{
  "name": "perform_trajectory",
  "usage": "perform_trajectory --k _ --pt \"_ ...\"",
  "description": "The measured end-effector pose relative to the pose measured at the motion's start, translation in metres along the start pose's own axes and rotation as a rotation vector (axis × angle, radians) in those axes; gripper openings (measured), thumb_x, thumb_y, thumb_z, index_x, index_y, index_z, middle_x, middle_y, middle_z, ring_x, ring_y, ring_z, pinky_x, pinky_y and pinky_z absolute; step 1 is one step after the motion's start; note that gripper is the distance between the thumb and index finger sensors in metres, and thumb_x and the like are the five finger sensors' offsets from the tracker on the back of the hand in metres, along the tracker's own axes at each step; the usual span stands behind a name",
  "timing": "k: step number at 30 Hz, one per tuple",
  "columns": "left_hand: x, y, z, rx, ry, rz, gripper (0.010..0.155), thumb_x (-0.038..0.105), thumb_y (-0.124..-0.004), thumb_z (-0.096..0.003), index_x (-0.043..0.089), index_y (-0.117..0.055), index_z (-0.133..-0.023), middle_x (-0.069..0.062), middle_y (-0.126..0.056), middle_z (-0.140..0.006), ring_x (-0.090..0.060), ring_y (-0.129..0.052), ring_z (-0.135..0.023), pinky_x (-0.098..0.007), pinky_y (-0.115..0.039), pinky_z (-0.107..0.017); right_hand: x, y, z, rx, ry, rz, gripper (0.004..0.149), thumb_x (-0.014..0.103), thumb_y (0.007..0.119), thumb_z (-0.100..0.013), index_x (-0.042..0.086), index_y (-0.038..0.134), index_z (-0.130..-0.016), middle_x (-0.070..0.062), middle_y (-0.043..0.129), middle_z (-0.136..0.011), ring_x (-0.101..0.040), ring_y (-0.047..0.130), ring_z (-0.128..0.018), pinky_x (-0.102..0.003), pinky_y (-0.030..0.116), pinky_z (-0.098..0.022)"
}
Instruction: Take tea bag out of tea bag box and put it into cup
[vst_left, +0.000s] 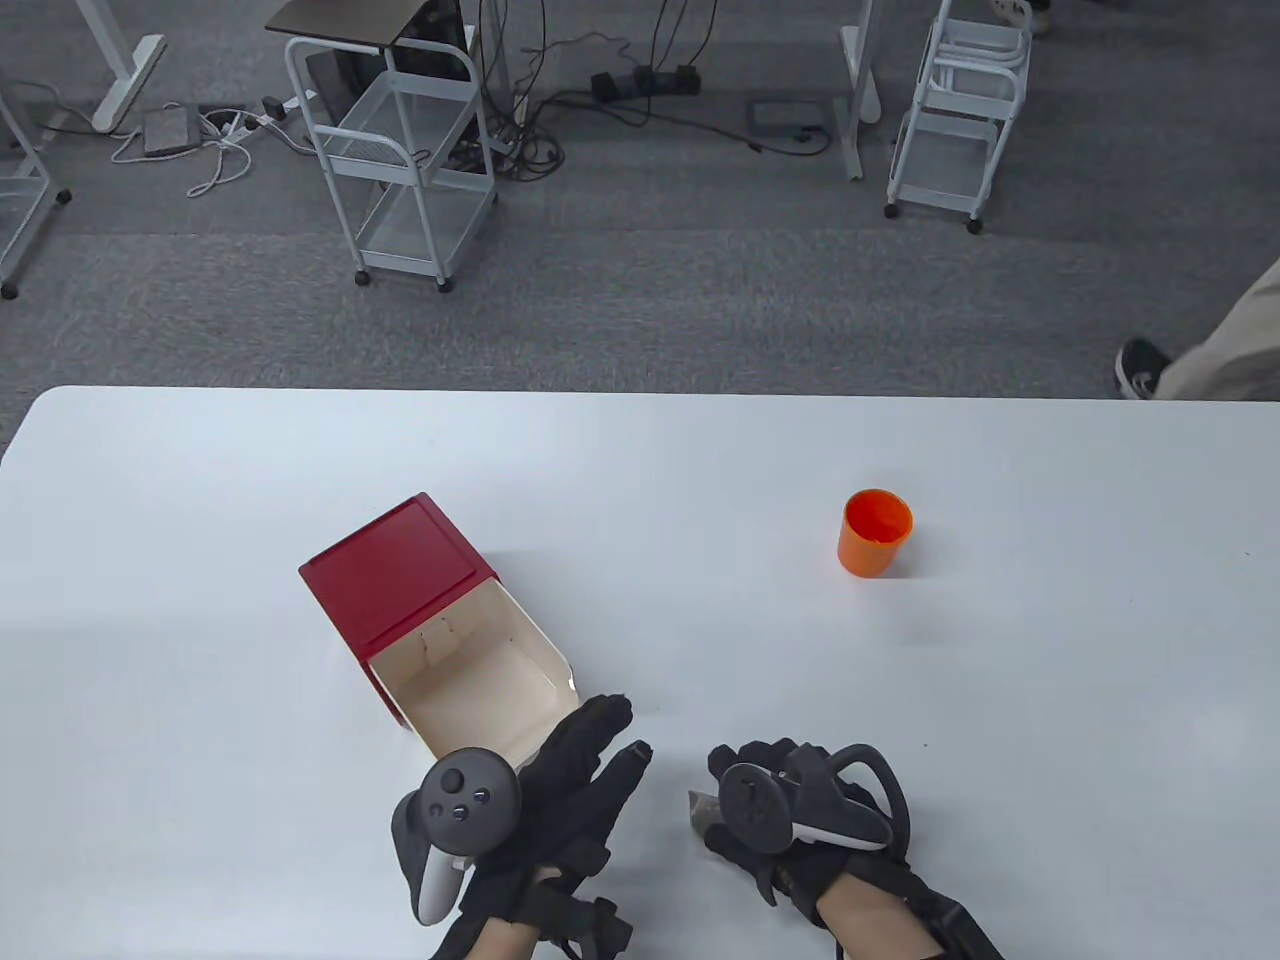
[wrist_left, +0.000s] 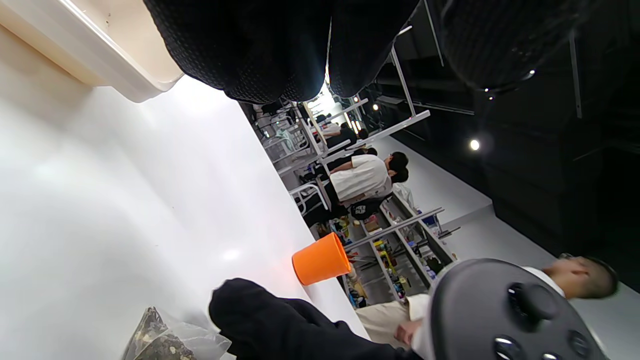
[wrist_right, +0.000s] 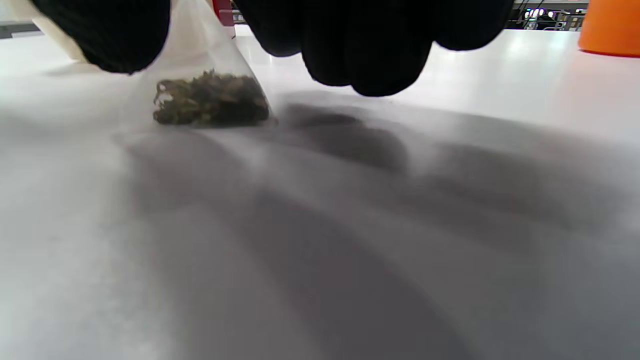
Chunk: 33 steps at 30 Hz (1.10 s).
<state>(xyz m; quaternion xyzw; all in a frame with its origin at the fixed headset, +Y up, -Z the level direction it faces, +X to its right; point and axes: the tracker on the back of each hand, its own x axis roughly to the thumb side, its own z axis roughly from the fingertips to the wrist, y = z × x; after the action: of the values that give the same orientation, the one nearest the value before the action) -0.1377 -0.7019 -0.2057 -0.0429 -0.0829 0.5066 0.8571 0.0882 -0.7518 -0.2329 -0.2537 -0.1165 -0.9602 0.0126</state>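
The tea bag is out of the tea bag box and hangs pinched in the right hand, its leaf-filled bottom just at the surface near the front edge. So the extraction step looks done, and the carry to the cup is in hand; the cup stands upright well apart, toward the far right. The next move calls for lifting the bag clear and bringing it over the orange rim before letting go. The left hand lies flat with fingers spread at the box's open front corner, gripping nothing. From above the bag is mostly hidden under the right hand's tracker, and whether more bags remain in the box probably cannot be settled.
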Motion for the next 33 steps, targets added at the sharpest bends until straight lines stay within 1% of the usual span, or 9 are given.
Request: perform_trajectory --k 3,11,15,25,33 --pt "0.000 0.000 0.000 0.003 -0.006 0.000 0.070 0.063 -0.066 -0.0489 0.024 -0.068 -0.107 -0.011 -0.068 -0.116 -0.035 -0.077 -0.099 -0.043 -0.070 -0.073 0.005 0.005 -0.004 0.015 -0.017 0.020 0.069 0.057 0.077 -0.044 0.015 0.063 -0.097 -0.018 0.070 -0.094 -0.041 0.078 -0.072 -0.057 0.062 -0.061" --pt "0.000 0.001 0.000 0.005 -0.009 -0.004 0.070 0.063 -0.066 -0.0490 0.025 -0.068 -0.107 -0.011 -0.069 -0.116 -0.035 -0.077 -0.099 -0.043 -0.070 -0.073 0.013 0.003 -0.007 -0.014 -0.056 0.098 0.055 0.049 0.081 -0.044 0.019 0.072 -0.089 -0.012 0.078 -0.088 -0.038 0.082 -0.067 -0.055 0.065 -0.059" --pt "0.000 0.001 0.000 0.005 -0.012 -0.007 0.070 0.063 -0.066 -0.0490 0.024 -0.068 -0.107 -0.011 -0.069 -0.116 -0.035 -0.077 -0.099 -0.043 -0.070 -0.072 0.014 0.003 -0.005 -0.028 -0.068 0.097 0.049 0.045 0.082 -0.045 0.019 0.075 -0.086 -0.011 0.081 -0.084 -0.036 0.084 -0.065 -0.055 0.067 -0.058" --pt "0.001 0.000 0.000 0.001 -0.013 -0.018 0.069 0.063 -0.066 -0.0491 0.024 -0.068 -0.107 -0.011 -0.069 -0.116 -0.035 -0.077 -0.099 -0.043 -0.070 -0.072 0.010 0.002 -0.001 -0.060 -0.079 0.042 0.043 0.041 0.081 -0.045 0.020 0.078 -0.083 -0.010 0.084 -0.081 -0.036 0.086 -0.062 -0.054 0.068 -0.057" --pt "0.001 -0.001 0.000 -0.002 -0.011 -0.021 0.069 0.063 -0.066 -0.0491 0.025 -0.068 -0.107 -0.011 -0.069 -0.115 -0.035 -0.076 -0.099 -0.043 -0.070 -0.073 -0.002 -0.013 0.002 -0.119 -0.060 -0.010 0.041 0.040 0.081 -0.046 0.020 0.079 -0.082 -0.010 0.085 -0.080 -0.035 0.087 -0.061 -0.054 0.069 -0.056"
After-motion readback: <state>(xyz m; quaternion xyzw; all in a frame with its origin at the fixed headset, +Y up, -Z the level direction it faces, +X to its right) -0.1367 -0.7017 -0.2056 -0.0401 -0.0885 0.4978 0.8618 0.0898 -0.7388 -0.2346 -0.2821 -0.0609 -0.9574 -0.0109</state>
